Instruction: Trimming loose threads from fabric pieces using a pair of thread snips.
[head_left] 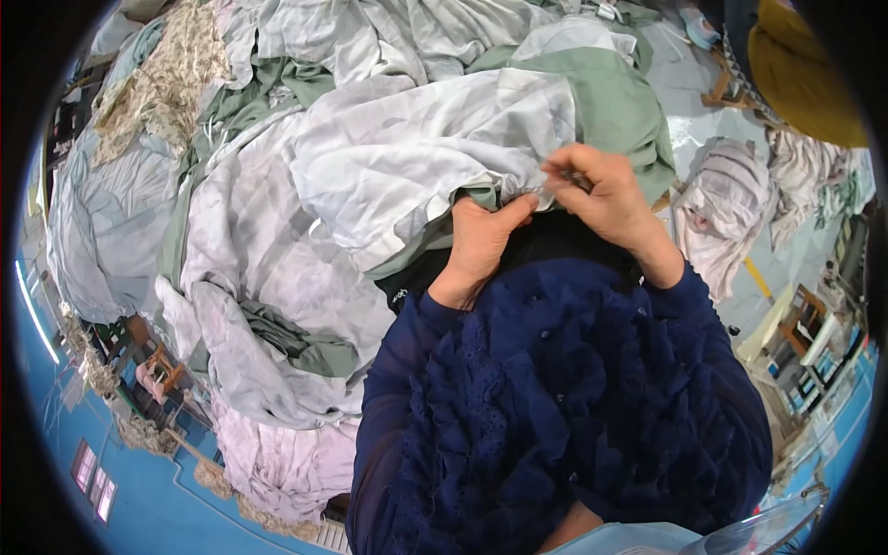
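"Where are we with the white cloth [435,139]?"

"We see it heaped just ahead of both hands, mostly off to the left, and its gathered edge [502,180] slants from near left up toward the right."

"Which hand's nearer that edge?"

"The left hand [481,239], and it's touching! Its thumb presses the fabric, the other fingers out of sight beneath; we read that as a pinch."

"And the right hand [606,196]?"

"Right by the edge's right end, fingers curled in tight. We spot a small dark thing [578,180] among them, but we can't tell what it is, or whether they grip the edge too."

"Beyond it?"

"We have the green panel [624,102], toward the upper right."
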The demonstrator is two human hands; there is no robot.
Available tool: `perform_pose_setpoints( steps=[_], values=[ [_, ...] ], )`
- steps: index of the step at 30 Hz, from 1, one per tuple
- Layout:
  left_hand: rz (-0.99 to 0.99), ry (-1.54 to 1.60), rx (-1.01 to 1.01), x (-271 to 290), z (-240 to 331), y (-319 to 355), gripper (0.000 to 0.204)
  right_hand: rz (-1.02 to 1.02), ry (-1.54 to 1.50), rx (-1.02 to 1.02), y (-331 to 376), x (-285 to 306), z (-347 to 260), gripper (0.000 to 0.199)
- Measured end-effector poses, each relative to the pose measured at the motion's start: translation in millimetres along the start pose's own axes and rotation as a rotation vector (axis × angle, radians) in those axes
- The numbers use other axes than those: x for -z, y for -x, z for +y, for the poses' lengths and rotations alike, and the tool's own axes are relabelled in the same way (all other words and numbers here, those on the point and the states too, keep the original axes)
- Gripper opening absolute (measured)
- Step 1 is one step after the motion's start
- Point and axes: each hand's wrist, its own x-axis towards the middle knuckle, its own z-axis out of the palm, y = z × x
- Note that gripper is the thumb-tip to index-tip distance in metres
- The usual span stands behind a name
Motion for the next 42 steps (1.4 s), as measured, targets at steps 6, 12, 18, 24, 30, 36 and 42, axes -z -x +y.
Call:
perform_pose_setpoints(
  steps=[6,12,18,24,30,36,42],
  values=[
    [-0.029,-0.036,-0.052,4.8,-5.4,-1.5,0.009,-0.083,0.265,0.249,-3.6,-9.5,12.2,0.011],
    [-0.033,-0.016,-0.029,5.4,-3.3,-0.7,0.007,0.180,0.379,0.281,1.7,-5.4,8.1,0.012],
    [0.020,0.005,-0.004,8.4,-3.8,-0.2,0.010,0.358,0.360,0.100,5.3,20.7,15.3,0.004],
    [0.060,0.000,0.039,8.8,-7.2,-3.4,0.012,0.174,0.185,0.010,3.2,23.3,22.0,0.019],
    [0.066,0.012,0.037,6.1,-8.1,-5.9,0.012,0.117,0.371,0.194,-4.9,20.2,36.9,0.026],
    [0.080,0.048,0.031,11.1,-10.7,-9.5,0.012,0.375,0.141,0.053,21.8,53.3,50.8,0.013],
    [0.092,0.090,0.047,15.7,-12.5,-10.7,0.010,0.678,0.093,-0.148,93.7,124.5,93.4,0.009]
  ],
)
